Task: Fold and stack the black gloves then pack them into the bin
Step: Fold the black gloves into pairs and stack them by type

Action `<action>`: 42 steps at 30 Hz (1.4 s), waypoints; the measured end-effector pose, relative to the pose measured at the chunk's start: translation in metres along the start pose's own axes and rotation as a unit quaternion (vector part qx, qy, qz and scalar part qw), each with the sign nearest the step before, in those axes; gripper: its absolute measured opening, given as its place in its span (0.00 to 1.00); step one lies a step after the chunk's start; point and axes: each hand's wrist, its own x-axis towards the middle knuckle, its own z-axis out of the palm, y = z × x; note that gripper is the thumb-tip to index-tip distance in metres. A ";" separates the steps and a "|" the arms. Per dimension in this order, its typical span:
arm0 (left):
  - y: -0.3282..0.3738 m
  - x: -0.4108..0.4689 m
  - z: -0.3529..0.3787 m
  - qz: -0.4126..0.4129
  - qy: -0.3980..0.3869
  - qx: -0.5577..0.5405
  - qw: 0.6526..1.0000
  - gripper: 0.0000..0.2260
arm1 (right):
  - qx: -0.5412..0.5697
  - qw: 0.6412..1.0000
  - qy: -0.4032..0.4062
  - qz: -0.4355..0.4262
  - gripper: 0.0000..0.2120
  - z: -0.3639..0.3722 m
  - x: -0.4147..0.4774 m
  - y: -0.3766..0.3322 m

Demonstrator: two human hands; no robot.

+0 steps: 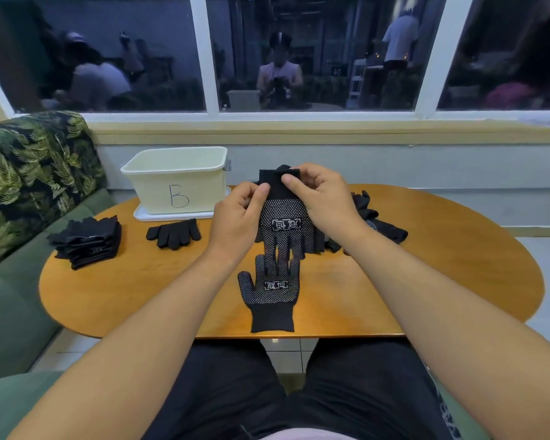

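Glove (285,217) cuff pinched by left hand (235,217), right hand (321,198) fingers; bin (177,182) seemingly empty, interior partly hidden.

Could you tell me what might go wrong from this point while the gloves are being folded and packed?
1. The held glove hangs by its cuff from both hands, left hand and right hand; its dangling fingers overlap the flat glove on the table and could drag it askew.
2. The folded stack sits close to the table's left edge, so a nudge might tip it off.
3. The loose pile behind the right wrist could be swept by the forearm.
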 end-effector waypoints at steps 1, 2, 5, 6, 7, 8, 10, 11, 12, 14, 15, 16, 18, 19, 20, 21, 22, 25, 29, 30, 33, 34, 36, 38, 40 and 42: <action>-0.002 0.004 -0.003 -0.006 -0.002 0.006 1.000 0.12 | -0.003 1.000 -0.006 0.009 0.06 0.000 0.004 0.000; -0.005 0.009 -0.006 -0.015 -0.001 0.010 1.000 0.12 | -0.002 1.000 -0.011 0.022 0.07 0.001 0.009 0.002; -0.024 0.016 -0.018 -0.048 0.021 0.039 0.998 0.12 | 0.034 0.998 -0.016 0.054 0.06 0.007 0.023 0.009; -0.031 0.014 -0.021 -0.061 0.024 0.056 0.996 0.11 | 0.048 0.997 -0.015 0.062 0.05 0.010 0.027 0.013; -0.038 0.009 -0.023 -0.070 0.019 0.075 0.994 0.10 | 0.056 0.996 -0.015 0.067 0.05 0.012 0.031 0.017; -0.044 0.003 -0.025 -0.076 0.012 0.095 0.992 0.09 | 0.057 0.996 -0.013 0.070 0.06 0.014 0.034 0.021; -0.058 -0.013 -0.028 -0.088 0.002 0.127 0.988 0.08 | 0.057 0.995 -0.012 0.077 0.07 0.017 0.037 0.027; -0.065 -0.020 -0.029 -0.096 -0.002 0.135 0.986 0.07 | 0.062 0.995 -0.012 0.082 0.07 0.018 0.036 0.030; -0.070 -0.028 -0.029 -0.103 -0.009 0.140 0.985 0.07 | 0.063 0.994 -0.013 0.084 0.07 0.019 0.033 0.033; -0.079 -0.043 -0.031 -0.112 -0.033 0.147 0.982 0.06 | 0.045 0.995 -0.016 0.084 0.07 0.021 0.018 0.039; -0.083 -0.050 -0.032 -0.112 -0.049 0.155 0.980 0.05 | 0.036 0.996 -0.020 0.084 0.07 0.021 0.007 0.043; -0.086 -0.059 -0.034 -0.111 -0.066 0.165 0.978 0.06 | 0.034 0.995 -0.025 0.088 0.08 0.021 -0.006 0.047; -0.092 -0.074 -0.035 -0.111 -0.100 0.180 0.972 0.07 | 0.044 0.993 -0.037 0.103 0.08 0.020 -0.037 0.058; -0.096 -0.080 -0.036 -0.112 -0.118 0.182 0.970 0.08 | 0.041 0.992 -0.042 0.107 0.07 0.020 -0.053 0.064; -0.098 -0.085 -0.038 -0.113 -0.135 0.183 0.967 0.09 | 0.035 0.992 -0.050 0.109 0.07 0.019 -0.068 0.070; -0.101 -0.090 -0.039 -0.112 -0.147 0.181 0.966 0.11 | 0.032 0.991 -0.060 0.111 0.06 0.019 -0.082 0.076; -0.102 -0.093 -0.040 -0.110 -0.154 0.183 0.965 0.13 | 0.032 0.991 -0.074 0.111 0.06 0.018 -0.093 0.080; -0.097 -0.103 -0.041 -0.090 -0.173 0.221 0.956 0.20 | 0.014 0.987 -0.136 0.090 0.09 0.014 -0.110 0.083; -0.088 -0.113 -0.041 -0.062 -0.195 0.272 0.940 0.29 | -0.130 0.963 -0.229 0.060 0.21 0.011 -0.121 0.081; -0.088 -0.113 -0.041 -0.062 -0.195 0.276 0.939 0.30 | -0.176 0.954 -0.240 0.044 0.21 0.013 -0.122 0.082; -0.088 -0.112 -0.039 -0.063 -0.193 0.279 0.938 0.32 | -0.259 0.931 -0.256 0.004 0.19 0.018 -0.120 0.084; -0.089 -0.112 -0.039 -0.062 -0.192 0.280 0.938 0.33 | -0.258 0.935 -0.244 0.004 0.18 0.020 -0.117 0.082; -0.089 -0.112 -0.039 -0.061 -0.189 0.282 0.939 0.34 | -0.223 0.958 -0.181 0.021 0.16 0.022 -0.112 0.075; -0.089 -0.111 -0.038 -0.062 -0.187 0.281 0.939 0.35 | -0.176 0.977 -0.119 0.033 0.15 0.023 -0.110 0.071; -0.089 -0.111 -0.039 -0.064 -0.186 0.276 0.941 0.36 | -0.153 0.981 -0.116 0.036 0.15 0.023 -0.115 0.070; -0.089 -0.111 -0.039 -0.066 -0.183 0.271 0.943 0.37 | -0.168 0.973 -0.157 0.035 0.15 0.022 -0.123 0.070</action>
